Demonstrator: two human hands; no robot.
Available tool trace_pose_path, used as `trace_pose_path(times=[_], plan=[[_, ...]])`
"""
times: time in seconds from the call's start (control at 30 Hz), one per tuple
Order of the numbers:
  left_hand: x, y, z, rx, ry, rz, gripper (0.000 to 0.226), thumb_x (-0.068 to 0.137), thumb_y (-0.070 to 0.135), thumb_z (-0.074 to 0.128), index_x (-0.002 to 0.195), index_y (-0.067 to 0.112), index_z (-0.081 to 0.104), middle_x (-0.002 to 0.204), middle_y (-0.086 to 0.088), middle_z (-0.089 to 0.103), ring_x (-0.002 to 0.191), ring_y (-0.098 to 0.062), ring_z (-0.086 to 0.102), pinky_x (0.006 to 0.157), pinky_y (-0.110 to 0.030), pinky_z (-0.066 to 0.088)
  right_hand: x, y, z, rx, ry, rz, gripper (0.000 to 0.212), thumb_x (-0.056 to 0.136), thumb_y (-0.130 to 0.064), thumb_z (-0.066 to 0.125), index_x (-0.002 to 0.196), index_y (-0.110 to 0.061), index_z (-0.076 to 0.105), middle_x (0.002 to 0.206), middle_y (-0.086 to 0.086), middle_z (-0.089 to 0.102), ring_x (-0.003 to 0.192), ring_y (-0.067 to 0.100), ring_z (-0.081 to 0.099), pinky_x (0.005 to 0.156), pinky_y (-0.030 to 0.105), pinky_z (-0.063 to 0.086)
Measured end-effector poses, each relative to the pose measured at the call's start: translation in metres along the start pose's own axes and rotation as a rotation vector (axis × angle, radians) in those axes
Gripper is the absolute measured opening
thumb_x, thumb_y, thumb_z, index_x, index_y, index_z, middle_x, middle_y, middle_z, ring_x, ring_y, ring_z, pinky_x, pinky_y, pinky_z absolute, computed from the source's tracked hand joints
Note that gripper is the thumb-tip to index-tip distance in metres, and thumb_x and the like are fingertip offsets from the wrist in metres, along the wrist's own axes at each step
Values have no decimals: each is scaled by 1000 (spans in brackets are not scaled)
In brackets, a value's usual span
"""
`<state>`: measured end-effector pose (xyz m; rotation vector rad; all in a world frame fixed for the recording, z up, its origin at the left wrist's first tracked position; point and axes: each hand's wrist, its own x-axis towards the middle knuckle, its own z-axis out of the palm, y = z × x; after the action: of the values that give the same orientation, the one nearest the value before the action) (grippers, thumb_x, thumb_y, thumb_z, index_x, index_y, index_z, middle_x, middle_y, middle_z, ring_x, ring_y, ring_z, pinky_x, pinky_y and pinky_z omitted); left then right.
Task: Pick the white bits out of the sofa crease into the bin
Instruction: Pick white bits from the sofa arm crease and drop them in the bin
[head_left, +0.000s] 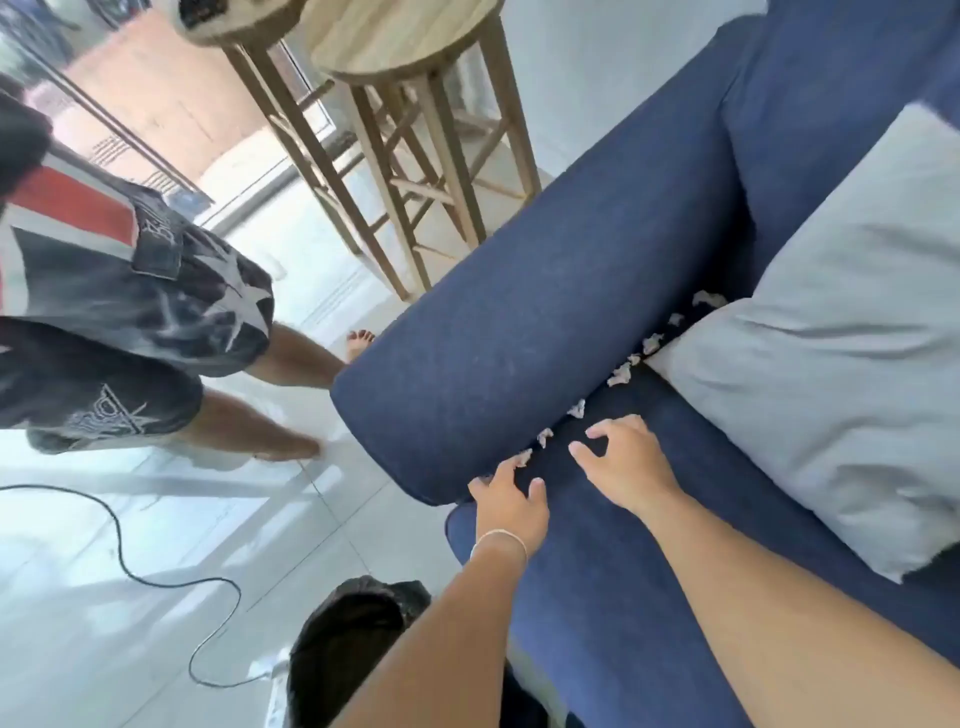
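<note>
Reaching with spread, empty fingers (582, 451), both hands near the bits (543, 436): light, soft; pinch each gently.

The white crumpled paper bits (621, 375) are lying in a row along the crease between the dark blue fabric sofa armrest (530, 332) and the dark blue sofa seat cushion (623, 587). The light grey pillow (831, 374) is sitting on the seat, to the right of the crease. The left hand (511, 499) is resting at the near end of the crease, and the right hand (626, 462) is just beside it on the seat. The black-lined bin (348, 649) is standing on the floor, below the left forearm. Two wooden round stools (405, 104) are standing behind the armrest. Another person's legs (270, 395) are standing on the floor to the left.
</note>
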<state>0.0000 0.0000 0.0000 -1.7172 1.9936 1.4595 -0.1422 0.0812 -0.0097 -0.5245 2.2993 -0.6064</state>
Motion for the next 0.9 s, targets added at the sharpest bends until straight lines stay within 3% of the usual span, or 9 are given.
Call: trace_pose_path(times=[0.13, 0.23, 0.33, 0.43, 0.5, 0.57, 0.7, 0.83, 0.9], plan=[[41, -41, 29, -10, 83, -106, 53, 100, 34, 53, 150, 27, 41, 152, -17, 22, 138, -28, 34, 115, -29, 28, 34, 9, 60, -134, 121, -41, 38, 88, -51, 63, 115, -25, 69, 124, 5, 56, 117, 28, 47, 97, 41, 44], [66, -58, 54, -98, 198, -191, 46, 97, 38, 57, 141, 25, 55, 147, -19, 31, 136, -31, 33, 119, -30, 27, 54, 9, 101, -164, 190, -26, 40, 87, -53, 63, 118, -28, 69, 125, 5, 54, 119, 30, 44, 99, 41, 39], [81, -54, 74, -339, 335, -303, 22, 90, 35, 68, 111, 35, 65, 138, -10, 48, 122, -20, 52, 100, -9, 34, 69, 7, 120, -209, 243, 16, 34, 85, -51, 64, 111, -30, 72, 125, 6, 52, 118, 32, 42, 98, 42, 35], [96, -48, 82, -610, 561, -352, 31, 77, 18, 78, 91, 31, 53, 117, -9, 69, 95, -14, 67, 72, -3, 47, 79, 10, 132, -165, 270, 78, 25, 82, -51, 67, 99, -34, 76, 124, 3, 50, 116, 31, 42, 99, 40, 35], [98, -45, 80, -751, 487, -365, 11, 90, 36, 65, 98, 41, 58, 129, -7, 64, 123, -27, 59, 99, -20, 48, 81, 13, 134, -114, 278, 108, 21, 81, -50, 68, 93, -35, 77, 125, 0, 50, 117, 29, 41, 100, 39, 34], [91, -55, 78, -663, 508, -384, 31, 98, 50, 50, 119, 36, 69, 128, -8, 56, 134, -27, 48, 115, -31, 33, 77, 16, 135, -69, 296, 102, 19, 82, -50, 69, 91, -35, 77, 127, -3, 50, 119, 27, 41, 102, 38, 33], [82, -75, 71, -415, 417, -190, 22, 91, 33, 71, 104, 19, 81, 128, -6, 45, 101, -8, 44, 90, 10, 16, 57, 16, 136, 27, 332, 91, 19, 85, -48, 69, 93, -33, 77, 127, -3, 53, 121, 27, 41, 104, 41, 31], [60, -102, 35, -424, 383, -124, 21, 94, 32, 69, 106, 19, 80, 120, -2, 55, 110, -15, 58, 99, -9, 34, 33, 5, 143, 87, 315, 120, 22, 88, -49, 67, 94, -29, 75, 121, -1, 55, 118, 28, 42, 103, 40, 32], [52, -116, 11, -383, 364, -102, 22, 94, 32, 68, 106, 17, 79, 112, 3, 53, 100, -8, 60, 92, -10, 37, 15, -2, 151, 67, 299, 66, 21, 89, -46, 66, 95, -28, 76, 115, 0, 56, 114, 28, 43, 102, 40, 33]])
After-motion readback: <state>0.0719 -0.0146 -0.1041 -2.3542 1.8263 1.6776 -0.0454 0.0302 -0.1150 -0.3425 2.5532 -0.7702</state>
